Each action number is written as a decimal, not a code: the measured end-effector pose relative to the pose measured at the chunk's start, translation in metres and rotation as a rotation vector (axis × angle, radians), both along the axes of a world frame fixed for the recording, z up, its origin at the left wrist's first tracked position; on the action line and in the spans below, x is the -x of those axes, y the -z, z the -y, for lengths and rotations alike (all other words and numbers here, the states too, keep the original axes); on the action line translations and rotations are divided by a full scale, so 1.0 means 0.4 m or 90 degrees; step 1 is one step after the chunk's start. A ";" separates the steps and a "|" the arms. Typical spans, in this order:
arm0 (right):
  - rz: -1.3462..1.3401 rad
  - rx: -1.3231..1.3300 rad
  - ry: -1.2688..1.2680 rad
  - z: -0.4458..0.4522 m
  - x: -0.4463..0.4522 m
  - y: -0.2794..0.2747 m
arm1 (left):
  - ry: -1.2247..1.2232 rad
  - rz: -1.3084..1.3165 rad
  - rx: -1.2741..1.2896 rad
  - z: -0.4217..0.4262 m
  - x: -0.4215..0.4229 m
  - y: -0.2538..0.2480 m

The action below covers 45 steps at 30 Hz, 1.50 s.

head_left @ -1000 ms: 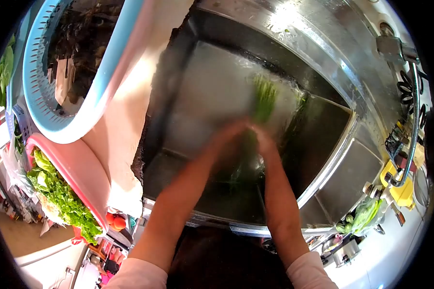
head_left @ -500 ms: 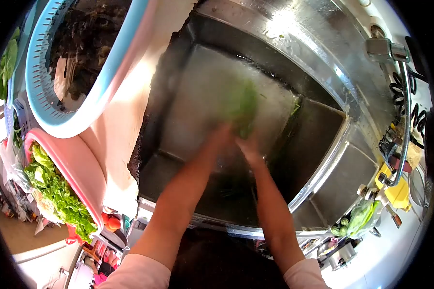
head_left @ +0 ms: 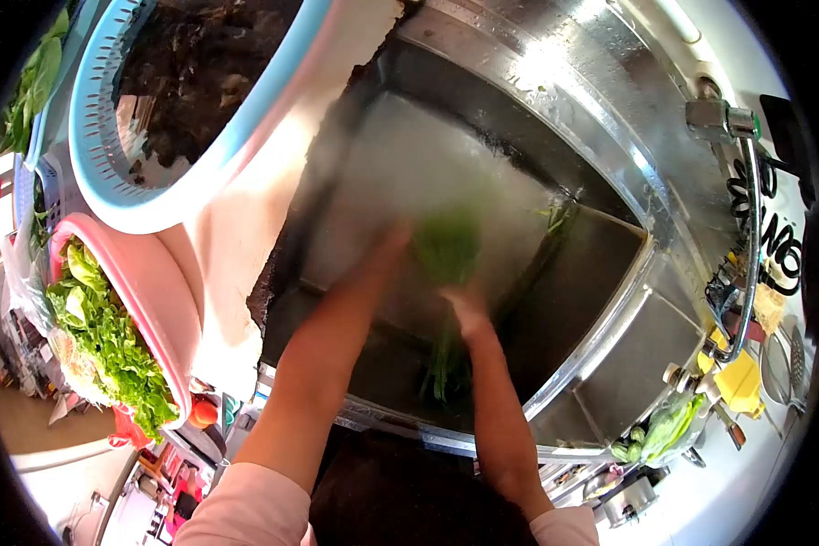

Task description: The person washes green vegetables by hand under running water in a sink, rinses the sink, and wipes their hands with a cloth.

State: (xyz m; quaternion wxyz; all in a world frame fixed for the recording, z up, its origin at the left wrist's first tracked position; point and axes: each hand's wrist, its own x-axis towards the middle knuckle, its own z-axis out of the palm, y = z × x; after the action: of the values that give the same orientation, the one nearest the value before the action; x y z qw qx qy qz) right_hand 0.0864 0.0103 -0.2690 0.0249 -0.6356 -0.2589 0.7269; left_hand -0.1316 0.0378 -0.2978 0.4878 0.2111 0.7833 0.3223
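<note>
Over the steel sink (head_left: pixel 601 273), a bunch of leafy greens (head_left: pixel 446 247) is blurred by motion. Its leaves point away from me, and thin stems hang back toward the front wall of the basin. My right hand (head_left: pixel 467 308) is closed around the bunch where leaves meet stems. To the left of the leaves is my left hand (head_left: pixel 391 244), smeared by motion, so its fingers cannot be made out. Cloudy water covers the basin floor below both hands. Some loose green bits (head_left: pixel 555 217) lie at the right side of the basin.
A blue basket (head_left: pixel 96 118) of dark, wet-looking pieces stands left of the sink. Nearer is a pink basin (head_left: pixel 155 300) with lettuce (head_left: pixel 109 346). A tap (head_left: pixel 723 118) with a curved spout rises at the right. Bagged vegetables (head_left: pixel 669 428) lie beyond the sink's right edge.
The greens have come closer to me, and their stems now show below my right hand. My left hand has moved left, apart from the right. The whole view has shifted slightly.
</note>
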 end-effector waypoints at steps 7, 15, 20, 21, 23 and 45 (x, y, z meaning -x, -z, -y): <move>-0.008 -0.021 -0.047 0.023 -0.041 0.065 | 0.186 0.063 0.173 0.022 0.004 -0.067; -0.038 -0.012 -0.026 0.008 -0.033 -0.027 | 0.043 0.225 0.074 0.019 0.071 -0.084; -0.075 -0.008 -0.153 -0.005 0.014 -0.081 | -0.049 0.300 0.095 0.016 0.027 -0.011; -0.059 -0.030 -0.143 -0.012 0.009 -0.081 | -0.062 0.319 0.093 0.009 0.025 -0.008; -0.029 -0.075 -0.120 -0.022 0.002 -0.079 | -0.087 0.361 0.088 0.000 0.032 -0.004; -0.055 -0.020 -0.233 -0.062 -0.024 -0.095 | -0.170 0.682 -0.009 -0.094 0.139 -0.166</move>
State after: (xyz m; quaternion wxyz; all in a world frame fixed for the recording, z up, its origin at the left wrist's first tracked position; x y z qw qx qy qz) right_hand 0.0960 0.0349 -0.2309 -0.0870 -0.5459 -0.3801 0.7416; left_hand -0.1872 0.0756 -0.2314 0.7716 -0.0798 0.4434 0.4490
